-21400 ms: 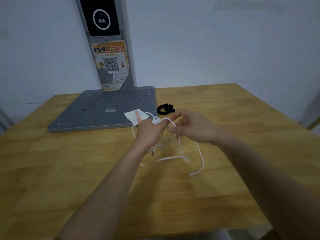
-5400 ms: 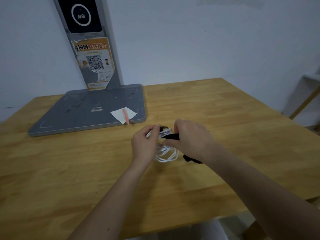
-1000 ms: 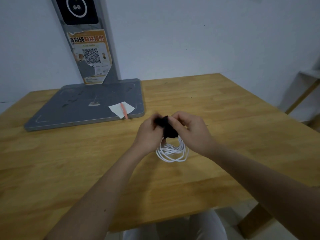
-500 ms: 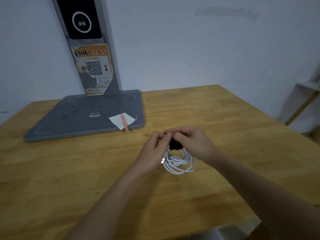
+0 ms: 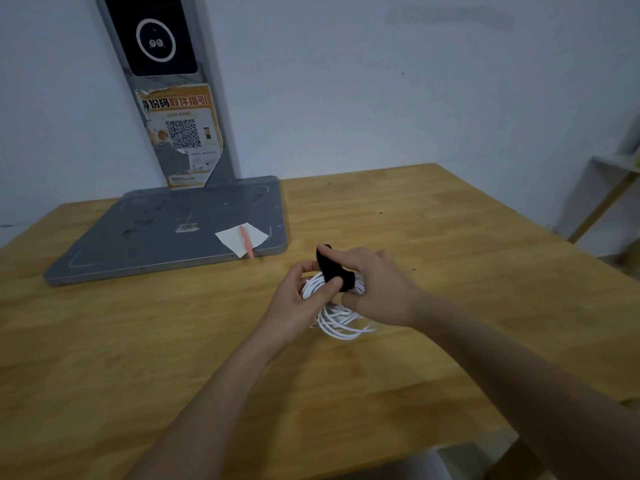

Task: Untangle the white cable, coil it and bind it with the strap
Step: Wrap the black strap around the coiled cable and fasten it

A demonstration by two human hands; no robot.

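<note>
The white cable (image 5: 341,325) is coiled into a small bundle, held just above the wooden table (image 5: 450,244) between both hands. A black strap (image 5: 330,268) wraps over the top of the coil. My left hand (image 5: 294,299) grips the coil's left side with its thumb on the strap. My right hand (image 5: 377,289) pinches the strap's free end with its fingertips and holds the coil's right side. The lower loops hang free below the hands.
A grey stand base (image 5: 166,230) lies at the back left with a pillar carrying a QR poster (image 5: 181,133). A white paper slip (image 5: 242,237) and an orange pen (image 5: 246,241) lie on the base's front corner. A shelf frame (image 5: 609,202) stands at the right.
The strap's free end now sticks up from the coil, pinched by my right fingertips, where half a second ago it lay tucked under them. The hands stay together over the table's middle.
</note>
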